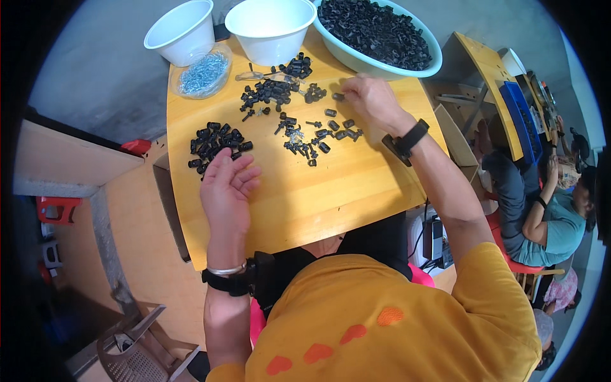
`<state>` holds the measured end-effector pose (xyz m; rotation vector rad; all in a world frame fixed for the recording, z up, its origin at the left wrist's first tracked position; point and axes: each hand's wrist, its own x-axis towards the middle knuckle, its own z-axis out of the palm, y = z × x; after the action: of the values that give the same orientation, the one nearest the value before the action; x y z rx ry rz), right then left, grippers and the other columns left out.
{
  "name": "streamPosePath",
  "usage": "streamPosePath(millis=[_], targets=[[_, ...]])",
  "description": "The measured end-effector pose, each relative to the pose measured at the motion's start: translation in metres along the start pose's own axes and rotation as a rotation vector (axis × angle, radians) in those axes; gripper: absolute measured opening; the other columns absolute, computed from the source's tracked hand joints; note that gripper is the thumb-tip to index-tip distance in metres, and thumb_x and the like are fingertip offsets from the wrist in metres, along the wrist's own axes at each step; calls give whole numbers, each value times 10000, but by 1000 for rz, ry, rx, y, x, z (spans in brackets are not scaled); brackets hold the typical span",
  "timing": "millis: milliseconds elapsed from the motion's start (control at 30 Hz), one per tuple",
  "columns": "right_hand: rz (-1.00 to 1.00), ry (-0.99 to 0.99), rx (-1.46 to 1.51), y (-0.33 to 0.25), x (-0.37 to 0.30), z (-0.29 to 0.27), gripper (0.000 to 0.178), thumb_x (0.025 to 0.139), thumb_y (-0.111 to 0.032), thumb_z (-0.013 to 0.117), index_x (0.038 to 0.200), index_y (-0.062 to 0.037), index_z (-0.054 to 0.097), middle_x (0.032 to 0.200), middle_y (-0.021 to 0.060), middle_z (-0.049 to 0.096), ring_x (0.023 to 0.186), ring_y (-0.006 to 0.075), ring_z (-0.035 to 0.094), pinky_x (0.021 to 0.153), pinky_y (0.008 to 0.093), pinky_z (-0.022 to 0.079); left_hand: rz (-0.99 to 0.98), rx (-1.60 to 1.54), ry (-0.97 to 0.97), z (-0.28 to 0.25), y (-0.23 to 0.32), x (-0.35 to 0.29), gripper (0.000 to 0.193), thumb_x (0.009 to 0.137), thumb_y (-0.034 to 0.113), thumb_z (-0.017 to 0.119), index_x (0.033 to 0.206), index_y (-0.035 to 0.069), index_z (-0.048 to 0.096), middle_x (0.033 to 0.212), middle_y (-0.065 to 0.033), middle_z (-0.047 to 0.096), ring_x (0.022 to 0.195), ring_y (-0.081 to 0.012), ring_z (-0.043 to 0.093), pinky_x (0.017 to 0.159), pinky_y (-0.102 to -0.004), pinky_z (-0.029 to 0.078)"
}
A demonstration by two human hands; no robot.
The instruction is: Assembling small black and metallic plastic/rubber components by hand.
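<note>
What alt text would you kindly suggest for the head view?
A person's right hand is at a small black cylinder on a yellow wooden table, the left hand by a pile of black parts. More loose parts lie between them; white tubs, a dish of silvery pieces and a basin of black pieces stand toward the far edge.

Before us lies a yellow wooden worktop [305, 210]. A white bowl [184, 46] and a clear tub [227, 74] stand at eleven o'clock, a second white bowl [270, 46] at twelve, a pale blue-green basin [375, 68] at one. We also see a heap of black cylinders [219, 137] at nine, a cluster of small black parts [270, 92] towards twelve, and loose black cylinders [348, 123] with silvery screws [294, 135] around the centre.
</note>
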<state>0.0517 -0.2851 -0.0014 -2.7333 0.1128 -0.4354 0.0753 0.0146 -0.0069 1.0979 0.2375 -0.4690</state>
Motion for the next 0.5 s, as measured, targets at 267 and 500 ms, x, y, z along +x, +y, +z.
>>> streamPosePath(millis=[267, 500], targets=[[-239, 39, -185, -15, 8, 5, 121, 721, -146, 597, 783, -44, 619, 823, 154, 544, 739, 341, 525, 704, 403, 441, 35, 72, -90, 21, -14, -19, 243, 887, 160, 512, 1081, 15, 492, 845, -119, 615, 627, -144, 608, 507, -204, 468], [-269, -235, 459, -118, -57, -13, 89, 725, -47, 608, 796, -23, 560, 707, 149, 569, 660, 327, 574, 565, 370, 457, 17, 172, -294, 34, -34, -40, 189, 877, 124, 516, 1009, -12, 515, 792, -87, 606, 567, -103, 577, 471, -184, 443]])
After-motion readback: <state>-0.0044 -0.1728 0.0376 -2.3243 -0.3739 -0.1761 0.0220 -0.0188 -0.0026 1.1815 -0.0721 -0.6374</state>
